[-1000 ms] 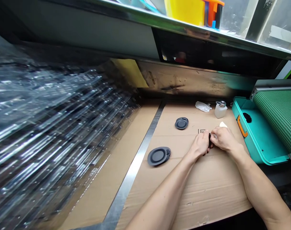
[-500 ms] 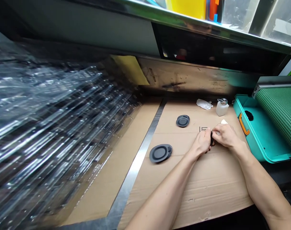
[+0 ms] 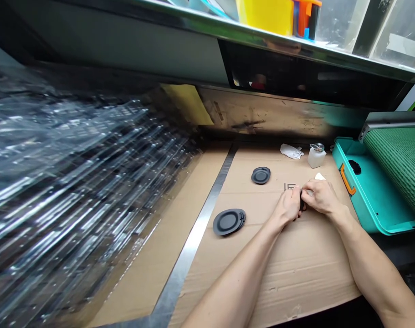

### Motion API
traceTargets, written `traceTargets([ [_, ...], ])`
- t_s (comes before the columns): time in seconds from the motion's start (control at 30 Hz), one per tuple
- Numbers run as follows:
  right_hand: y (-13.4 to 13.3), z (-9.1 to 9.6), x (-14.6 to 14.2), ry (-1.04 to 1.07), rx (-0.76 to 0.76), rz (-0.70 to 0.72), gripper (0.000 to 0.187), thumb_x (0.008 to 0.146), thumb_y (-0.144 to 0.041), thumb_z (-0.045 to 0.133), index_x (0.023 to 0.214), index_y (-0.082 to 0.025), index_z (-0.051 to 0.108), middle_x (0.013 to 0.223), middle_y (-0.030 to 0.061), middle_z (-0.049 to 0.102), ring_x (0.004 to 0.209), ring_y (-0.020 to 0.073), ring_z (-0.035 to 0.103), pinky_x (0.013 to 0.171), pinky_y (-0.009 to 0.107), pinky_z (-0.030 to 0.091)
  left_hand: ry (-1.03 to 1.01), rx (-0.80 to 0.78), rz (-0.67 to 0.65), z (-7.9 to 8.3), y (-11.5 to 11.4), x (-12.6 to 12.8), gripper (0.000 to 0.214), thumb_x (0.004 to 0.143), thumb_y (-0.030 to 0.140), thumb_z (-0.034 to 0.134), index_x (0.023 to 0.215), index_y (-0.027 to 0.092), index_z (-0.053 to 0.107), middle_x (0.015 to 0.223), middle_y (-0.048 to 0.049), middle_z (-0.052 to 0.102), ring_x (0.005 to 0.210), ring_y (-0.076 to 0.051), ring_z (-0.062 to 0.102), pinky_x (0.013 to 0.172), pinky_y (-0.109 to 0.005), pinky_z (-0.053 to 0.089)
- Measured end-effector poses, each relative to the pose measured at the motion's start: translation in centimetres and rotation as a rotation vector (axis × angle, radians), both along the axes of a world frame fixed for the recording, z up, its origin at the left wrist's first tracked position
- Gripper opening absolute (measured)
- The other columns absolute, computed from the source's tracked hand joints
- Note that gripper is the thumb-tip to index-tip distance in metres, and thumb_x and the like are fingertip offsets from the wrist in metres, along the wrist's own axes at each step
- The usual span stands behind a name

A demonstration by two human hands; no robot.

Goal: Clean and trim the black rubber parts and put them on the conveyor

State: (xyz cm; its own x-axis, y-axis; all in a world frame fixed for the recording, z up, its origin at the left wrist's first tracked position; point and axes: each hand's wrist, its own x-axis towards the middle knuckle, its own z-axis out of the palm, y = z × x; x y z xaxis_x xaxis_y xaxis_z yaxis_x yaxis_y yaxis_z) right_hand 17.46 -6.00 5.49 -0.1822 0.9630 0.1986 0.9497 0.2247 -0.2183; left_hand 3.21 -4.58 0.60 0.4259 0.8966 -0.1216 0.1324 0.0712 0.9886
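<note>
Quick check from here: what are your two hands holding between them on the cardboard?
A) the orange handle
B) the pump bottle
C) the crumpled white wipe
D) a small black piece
D. A small black piece shows between the fingers of the left hand and the right hand, while the pump bottle stands apart, beyond them.

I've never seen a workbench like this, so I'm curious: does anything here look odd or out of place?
A crumpled white wipe lies loose on the cardboard sheet beside the pump bottle, looking discarded. The stack of clear plastic trays on the left also looks slanted and uneven.
</note>
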Motion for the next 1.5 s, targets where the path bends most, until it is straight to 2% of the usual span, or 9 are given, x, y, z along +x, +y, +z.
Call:
traceTargets([
  [0.13, 0.0, -0.1, 0.0, 0.054, -0.030, -0.040, 0.020, 0.084, -0.026, 0.056, 0.078, -0.023, 0.075, 0.076, 0.0028, 0.074, 0.070, 0.0167, 0.060, 0.065, 0.027, 0.036, -0.037, -0.133, 0.030, 0.3, 0.5, 0.1, 0.059, 0.099, 0.052, 0.026, 0.067, 0.014, 0.059, 0.050, -0.0054, 0.059, 0.034, -0.011, 0.048, 0.034, -0.021, 0.032],
  [0.27, 0.2, -0.6, 0.6, 0.189, 0.055, -0.088, 0.022, 0.085, -0.029, 0.054, 0.081, -0.022, 0.075, 0.080, 0.0031, 0.073, 0.075, 0.0166, 0.061, 0.068, 0.025, 0.039, -0.389, -0.524, 0.094, 1.1, 1.7, -0.8, 0.054, 0.100, 0.045, 0.023, 0.081, 0.011, 0.060, 0.056, -0.0068, 0.060, 0.034, -0.009, 0.042, 0.031, -0.018, 0.025],
  [0.37, 0.6, -1.2, 1.4, 0.178, 0.039, -0.096, 0.023, 0.084, -0.029, 0.053, 0.081, -0.021, 0.075, 0.080, 0.0041, 0.072, 0.076, 0.0179, 0.061, 0.071, 0.026, 0.041, -0.617, -0.762, 0.098, 1.9, 2.6, -1.9, 0.050, 0.101, 0.041, 0.023, 0.094, 0.007, 0.059, 0.063, -0.0091, 0.061, 0.038, -0.008, 0.043, 0.029, -0.016, 0.022],
  [0.57, 0.9, -1.7, 2.2, 0.103, -0.077, -0.109, 0.024, 0.083, -0.028, 0.054, 0.088, -0.020, 0.076, 0.081, 0.0057, 0.071, 0.078, 0.0193, 0.061, 0.069, 0.026, 0.041, -0.817, -0.958, 0.140, 2.4, 3.0, -2.9, 0.052, 0.103, 0.043, 0.021, 0.104, 0.004, 0.055, 0.078, -0.0161, 0.064, 0.049, -0.008, 0.050, 0.034, -0.013, 0.038],
  [0.7, 0.6, -1.5, 1.8, 0.066, -0.104, -0.103, 0.024, 0.084, -0.028, 0.053, 0.087, -0.021, 0.076, 0.079, 0.0056, 0.071, 0.075, 0.0192, 0.060, 0.066, 0.026, 0.039, -0.844, -0.954, 0.140, 2.3, 3.0, -2.8, 0.050, 0.104, 0.043, 0.023, 0.106, 0.004, 0.054, 0.090, -0.0223, 0.067, 0.053, -0.010, 0.054, 0.039, -0.015, 0.046],
  [1.03, 0.7, -1.5, 2.0, 0.062, -0.100, -0.086, 0.023, 0.085, -0.027, 0.054, 0.087, -0.021, 0.075, 0.077, 0.0049, 0.071, 0.073, 0.0189, 0.060, 0.065, 0.027, 0.038, -0.796, -0.921, 0.143, 2.5, 2.8, -2.8, 0.055, 0.104, 0.045, 0.020, 0.101, 0.004, 0.056, 0.082, -0.0201, 0.068, 0.051, -0.011, 0.057, 0.041, -0.016, 0.048],
  [1.13, 0.8, -1.4, 1.8, 0.131, -0.023, -0.062, 0.023, 0.088, -0.028, 0.051, 0.084, -0.021, 0.072, 0.079, 0.0040, 0.070, 0.077, 0.0184, 0.060, 0.069, 0.027, 0.039, -0.699, -0.831, 0.120, 2.2, 2.4, -2.2, 0.057, 0.104, 0.048, 0.019, 0.099, 0.006, 0.058, 0.076, -0.0169, 0.069, 0.048, -0.012, 0.057, 0.039, -0.018, 0.046],
  [1.27, 0.8, -1.4, 0.9, 0.234, 0.058, 0.012, 0.021, 0.092, -0.029, 0.050, 0.085, -0.020, 0.068, 0.085, 0.0033, 0.070, 0.081, 0.0172, 0.060, 0.072, 0.026, 0.039, -0.505, -0.623, 0.057, 1.7, 1.6, -1.1, 0.058, 0.102, 0.055, 0.024, 0.093, 0.010, 0.060, 0.068, -0.0098, 0.067, 0.041, -0.012, 0.055, 0.034, -0.021, 0.042],
  [1.5, 0.9, -2.2, 0.3, 0.218, -0.007, 0.044, 0.017, 0.096, -0.028, 0.051, 0.094, -0.020, 0.066, 0.087, 0.0040, 0.071, 0.078, 0.0160, 0.061, 0.071, 0.025, 0.039, -0.332, -0.501, 0.052, 1.4, 1.0, -0.4, 0.065, 0.102, 0.058, 0.023, 0.080, 0.011, 0.063, 0.059, -0.0062, 0.062, 0.037, -0.011, 0.053, 0.034, -0.020, 0.037],
])
